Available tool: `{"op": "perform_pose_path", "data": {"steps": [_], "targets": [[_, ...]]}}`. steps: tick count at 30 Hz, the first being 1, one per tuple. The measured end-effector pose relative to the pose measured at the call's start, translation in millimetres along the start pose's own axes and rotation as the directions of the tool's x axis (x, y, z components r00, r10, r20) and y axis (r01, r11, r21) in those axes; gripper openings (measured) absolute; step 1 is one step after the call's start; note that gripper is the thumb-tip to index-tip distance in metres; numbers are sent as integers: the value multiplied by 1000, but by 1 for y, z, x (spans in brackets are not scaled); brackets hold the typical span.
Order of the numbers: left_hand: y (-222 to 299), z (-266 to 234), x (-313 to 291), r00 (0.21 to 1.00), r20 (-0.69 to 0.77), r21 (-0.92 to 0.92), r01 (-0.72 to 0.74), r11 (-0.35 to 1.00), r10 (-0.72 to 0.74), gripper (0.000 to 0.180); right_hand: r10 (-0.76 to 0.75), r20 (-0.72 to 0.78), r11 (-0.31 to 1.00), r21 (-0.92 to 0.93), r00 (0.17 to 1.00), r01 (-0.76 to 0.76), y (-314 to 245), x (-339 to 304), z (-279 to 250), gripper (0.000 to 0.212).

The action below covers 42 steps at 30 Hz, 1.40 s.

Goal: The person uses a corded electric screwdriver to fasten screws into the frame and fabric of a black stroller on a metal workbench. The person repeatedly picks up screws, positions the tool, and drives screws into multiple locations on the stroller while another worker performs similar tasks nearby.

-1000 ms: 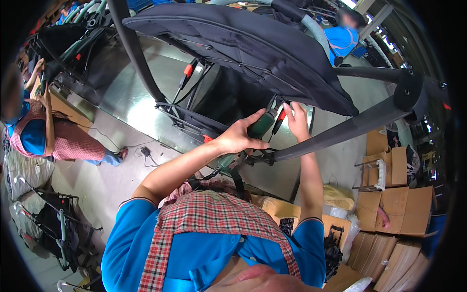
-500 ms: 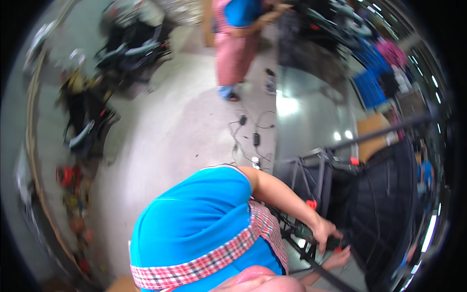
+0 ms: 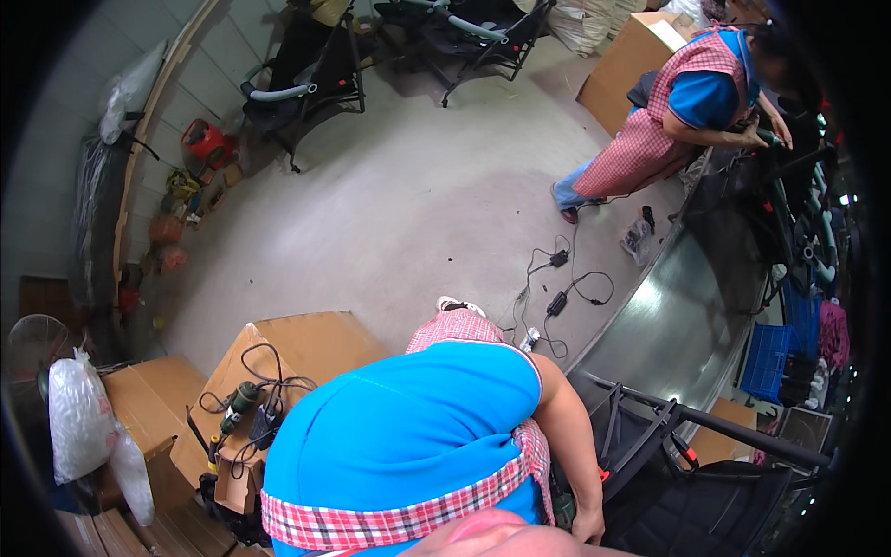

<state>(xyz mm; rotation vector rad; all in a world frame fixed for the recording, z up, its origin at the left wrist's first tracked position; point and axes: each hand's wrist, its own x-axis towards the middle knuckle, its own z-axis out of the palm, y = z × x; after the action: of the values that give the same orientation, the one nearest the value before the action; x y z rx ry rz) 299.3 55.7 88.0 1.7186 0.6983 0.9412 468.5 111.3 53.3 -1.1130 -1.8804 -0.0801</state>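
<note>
Mostly hidden behind a blue shirt and checked apron: only one hand (image 3: 587, 525) in sight, low at the lower edge, apparently the right, curled down against the black stroller frame (image 3: 650, 436), fingers lost in shadow, so grip impossible to tell. Other hand nowhere in view, blocked by the torso. Stroller frame itself cut off at the right rim, its dark fabric seat (image 3: 724, 506) merging into the black border beside the curved metal table (image 3: 668, 325). Just left of the body, a cardboard box (image 3: 297, 348) topped with a green power drill (image 3: 239, 401) and tangled black cords. On the pale floor beyond, loose cables and adapters (image 3: 557, 278) near the table edge. At upper right, a co-worker (image 3: 691, 102) in a like apron bent over the table, hands partly swallowed by dark parts. Along the far wall, more folded strollers (image 3: 306, 79), a red canister (image 3: 206, 144), a plastic bag (image 3: 79, 422) at left.
</note>
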Motion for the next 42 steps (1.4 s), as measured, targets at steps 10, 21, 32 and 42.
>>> {"op": "perform_pose_path", "data": {"steps": [10,21,32,42], "targets": [[14,3,-13,997,3,-74,82,994,-82,113,56,-18,998,-22,998,-57,4,-2,-6,29],[-6,14,-15,996,-80,-105,33,994,-42,101,177,-64,980,-81,982,-182,14,-9,-35,30],[56,-2,-58,990,2,-59,143,988,-143,111,329,-75,944,-18,942,-331,15,-19,-49,32],[57,-4,-59,984,42,-86,175,981,-172,111,199,-147,980,32,969,-197,23,-27,-41,32]]}}
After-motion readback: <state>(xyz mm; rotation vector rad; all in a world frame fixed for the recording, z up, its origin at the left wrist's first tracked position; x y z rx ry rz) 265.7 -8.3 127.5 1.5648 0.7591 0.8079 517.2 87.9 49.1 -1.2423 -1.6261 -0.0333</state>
